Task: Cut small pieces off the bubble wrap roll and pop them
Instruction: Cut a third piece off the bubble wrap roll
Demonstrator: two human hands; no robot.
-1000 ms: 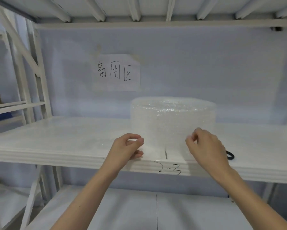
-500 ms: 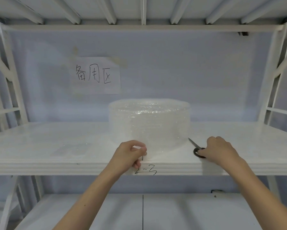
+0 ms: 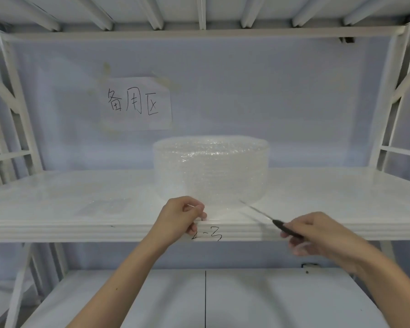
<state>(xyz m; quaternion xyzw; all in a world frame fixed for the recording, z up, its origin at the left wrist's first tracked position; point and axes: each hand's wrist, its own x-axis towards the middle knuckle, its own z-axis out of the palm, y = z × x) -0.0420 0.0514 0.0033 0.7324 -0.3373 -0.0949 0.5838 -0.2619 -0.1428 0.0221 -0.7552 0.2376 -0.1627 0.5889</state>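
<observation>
A clear bubble wrap roll (image 3: 211,169) stands on end in the middle of the white shelf (image 3: 57,200). My left hand (image 3: 180,216) pinches the loose edge of the wrap at the shelf's front lip, just left of the roll's base. My right hand (image 3: 317,235) holds black-handled scissors (image 3: 263,214) lifted off the shelf, blades together and pointing up-left toward the roll's lower right side. The scissor handles are mostly hidden inside my fingers.
A small flat piece of bubble wrap (image 3: 104,205) lies on the shelf to the left. A paper sign (image 3: 135,104) with handwriting hangs on the back wall. White rack posts (image 3: 388,129) flank both sides, with a lower shelf (image 3: 199,299) beneath.
My right hand left the wrap, took the scissors from the shelf and lifted them toward me. My left hand kept its pinch on the wrap's edge.
</observation>
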